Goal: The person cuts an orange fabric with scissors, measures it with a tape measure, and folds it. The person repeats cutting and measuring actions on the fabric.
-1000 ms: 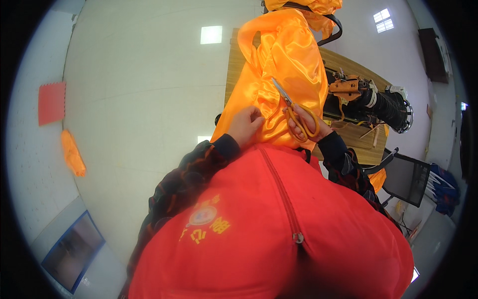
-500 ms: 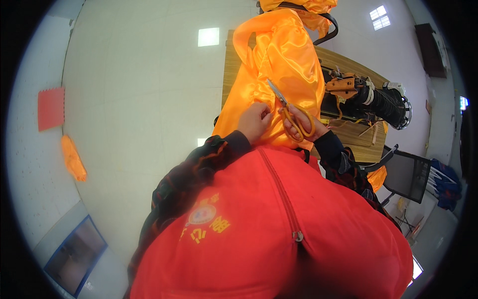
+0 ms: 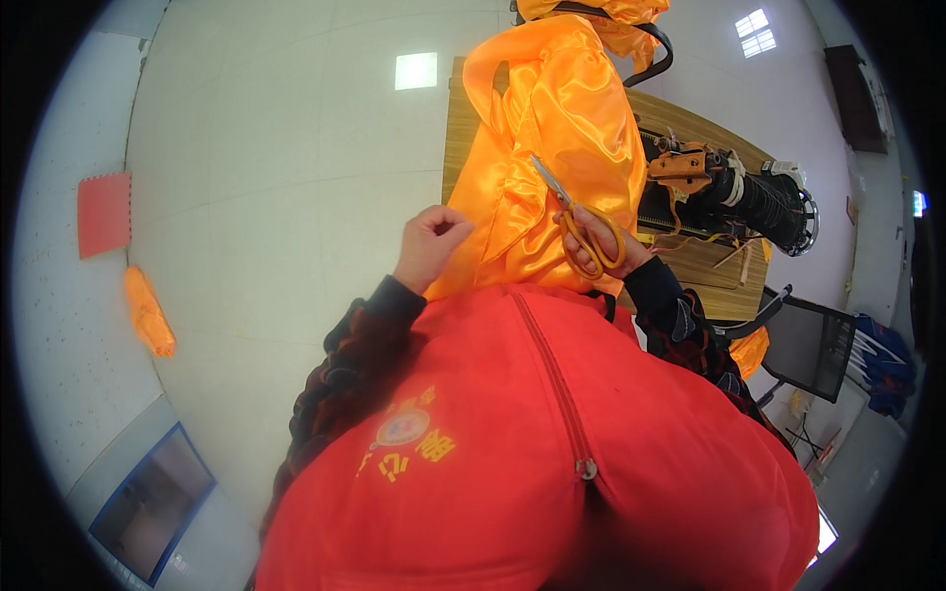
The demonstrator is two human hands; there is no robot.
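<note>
Orange-handled scissors [image 3: 555, 188] are in my right hand [image 3: 597, 236], whose fingers go through the loops. The blades look nearly closed and point away and to the left, above shiny orange satin cloth [image 3: 581, 118]. That cloth lies in loose folds over the table, with a gathered seam near the blade tips. My left hand [image 3: 431, 244] is closed at the cloth's left edge, thumb against curled fingers. Whether a thread or a bit of cloth is in its pinch is too small to tell.
The wooden table [image 3: 734, 286] carries a dark sewing machine [image 3: 724, 187] to the right of the cloth. More orange cloth hangs over a chair [image 3: 655, 54] at the far end. A black mesh chair [image 3: 808, 345] stands at right. An orange piece [image 3: 148, 310] lies far left.
My left hand has moved left, away from the scissors and across to the cloth's left edge, staying closed. My right hand and the scissors have hardly moved.
</note>
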